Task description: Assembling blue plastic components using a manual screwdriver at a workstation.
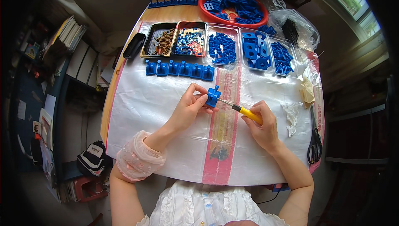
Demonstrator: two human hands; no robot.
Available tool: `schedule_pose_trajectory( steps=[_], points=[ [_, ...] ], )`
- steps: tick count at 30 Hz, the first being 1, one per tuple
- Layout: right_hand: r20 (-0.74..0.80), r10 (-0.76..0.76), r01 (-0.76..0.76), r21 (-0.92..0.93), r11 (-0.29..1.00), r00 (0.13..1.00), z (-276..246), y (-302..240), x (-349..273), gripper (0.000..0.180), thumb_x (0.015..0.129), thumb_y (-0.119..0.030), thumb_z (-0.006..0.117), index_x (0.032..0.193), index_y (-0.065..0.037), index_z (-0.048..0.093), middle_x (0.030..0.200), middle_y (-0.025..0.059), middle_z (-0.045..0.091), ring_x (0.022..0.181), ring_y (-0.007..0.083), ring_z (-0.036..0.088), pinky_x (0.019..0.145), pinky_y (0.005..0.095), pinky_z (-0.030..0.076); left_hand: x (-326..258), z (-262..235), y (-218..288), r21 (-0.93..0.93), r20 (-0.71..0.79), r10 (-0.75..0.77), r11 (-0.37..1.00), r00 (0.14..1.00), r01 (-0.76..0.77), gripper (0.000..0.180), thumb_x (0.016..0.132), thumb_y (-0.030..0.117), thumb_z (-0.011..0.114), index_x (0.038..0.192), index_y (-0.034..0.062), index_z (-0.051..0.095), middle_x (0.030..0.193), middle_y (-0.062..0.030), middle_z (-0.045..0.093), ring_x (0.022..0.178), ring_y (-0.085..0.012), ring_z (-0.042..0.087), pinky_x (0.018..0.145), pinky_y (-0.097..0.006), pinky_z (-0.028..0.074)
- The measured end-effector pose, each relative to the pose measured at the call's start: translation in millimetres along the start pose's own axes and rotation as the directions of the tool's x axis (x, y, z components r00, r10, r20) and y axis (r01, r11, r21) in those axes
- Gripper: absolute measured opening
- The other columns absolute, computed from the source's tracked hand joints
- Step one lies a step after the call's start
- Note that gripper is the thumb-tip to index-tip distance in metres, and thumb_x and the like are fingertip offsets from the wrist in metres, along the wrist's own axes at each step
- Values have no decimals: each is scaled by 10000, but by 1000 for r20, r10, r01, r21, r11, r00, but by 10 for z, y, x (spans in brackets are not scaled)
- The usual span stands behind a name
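Note:
Over the middle of the table, my left hand [194, 102] pinches a small blue plastic part [213, 96] between thumb and fingers. My right hand [263, 124] is wrapped round the yellow handle of a screwdriver [248, 114], whose thin metal shaft points left. The tip meets the right side of the blue part; exactly where it sits is too small to tell. Just beyond my left hand stands a row of several similar blue parts [179, 70], side by side.
Behind the row are trays of brown screws [163, 42], small nuts [189, 43] and blue pieces [222, 47]. A red basin [203, 8] of blue parts stands farther back. Black scissors [315, 145] and crumpled white paper [291, 117] lie at the right. A blue rack [174, 3] holds upright rods.

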State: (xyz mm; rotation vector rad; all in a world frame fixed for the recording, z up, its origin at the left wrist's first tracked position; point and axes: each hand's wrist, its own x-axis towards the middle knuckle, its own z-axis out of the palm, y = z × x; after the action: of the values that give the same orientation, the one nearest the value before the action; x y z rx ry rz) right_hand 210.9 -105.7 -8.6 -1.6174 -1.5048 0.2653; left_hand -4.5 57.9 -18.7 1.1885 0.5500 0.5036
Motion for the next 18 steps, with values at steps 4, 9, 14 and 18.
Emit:
schedule_pose_trajectory(
  steps=[4, 9, 14, 18],
  points=[
    [21, -23, 24, -70, 997, 1000, -40, -34, 34, 252, 798, -68, 819, 922, -19, 605, 842, 103, 627, 693, 261, 650, 578, 353, 495, 7, -14, -14, -7, -3, 8, 1000, 1000, -8, 98, 1084, 118, 446, 1147, 45, 428, 1114, -204, 697, 962, -237, 729, 814, -286, 589],
    [20, 5, -3, -92, 996, 1000, -63, -40, 32, 234, 792, -97, 831, 898, -20, 637, 814, 92, 644, 660, 256, 657, 571, 349, 499, 8, 6, 4, -17, -6, 10, 1000, 1000, -10, 105, 1081, 123, 458, 1142, 45, 423, 1117, -209, 696, 953, -239, 732, 807, -284, 591],
    [34, 51, -49, -65, 997, 998, -67, -43, 17, 232, 812, -113, 821, 917, -13, 639, 807, 121, 684, 658, 276, 685, 582, 351, 518, 9, 20, -5, -22, -15, 10, 1000, 1000, -10, 90, 1085, 110, 438, 1130, 38, 410, 1077, -196, 700, 936, -245, 739, 775, -277, 596],
    [57, 76, -73, -44, 996, 996, -77, -55, 16, 235, 831, -122, 808, 939, -4, 637, 825, 145, 697, 681, 292, 700, 602, 355, 535, 6, 28, 4, -9, -14, 6, 1000, 1000, -6, 99, 1083, 114, 444, 1134, 35, 412, 1072, -202, 699, 939, -244, 739, 778, -276, 597]
  ],
)
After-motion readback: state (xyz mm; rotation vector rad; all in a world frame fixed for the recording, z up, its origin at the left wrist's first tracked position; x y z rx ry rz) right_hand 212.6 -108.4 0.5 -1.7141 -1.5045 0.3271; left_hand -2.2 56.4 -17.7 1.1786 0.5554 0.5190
